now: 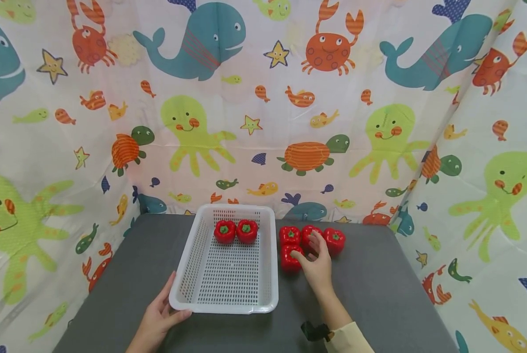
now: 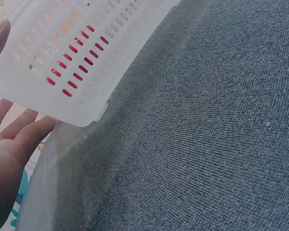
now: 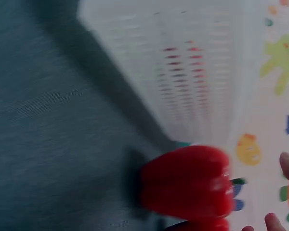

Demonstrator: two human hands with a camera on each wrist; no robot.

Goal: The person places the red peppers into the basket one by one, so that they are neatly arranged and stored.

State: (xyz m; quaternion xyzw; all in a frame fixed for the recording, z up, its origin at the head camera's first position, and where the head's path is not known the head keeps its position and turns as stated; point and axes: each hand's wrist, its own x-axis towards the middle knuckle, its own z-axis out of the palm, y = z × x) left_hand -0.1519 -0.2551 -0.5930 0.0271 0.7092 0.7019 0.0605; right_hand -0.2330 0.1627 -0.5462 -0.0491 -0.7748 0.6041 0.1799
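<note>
A white perforated plastic basket (image 1: 270, 274) stands on the dark table with two red bell peppers (image 1: 225, 232) side by side near its far end. My left hand (image 1: 159, 314) holds the basket's near left corner, thumb at the front rim and fingers along the side. In the left wrist view, the fingers (image 2: 31, 130) are at the basket wall (image 2: 53, 98). To the right of the basket, several red bell peppers (image 1: 291, 259) sit close together. Over them, my right hand (image 1: 318, 269) reaches with thumb and fingers spread, partly hiding one. A bell pepper (image 3: 185, 183) appears blurred in the right wrist view.
Dark grey cloth covers the table (image 1: 378, 294). A white curtain (image 1: 254, 162) printed with sea animals rises behind and on both sides. A dark band (image 1: 315, 331) sits at my right wrist beside a pale sleeve (image 1: 347, 338).
</note>
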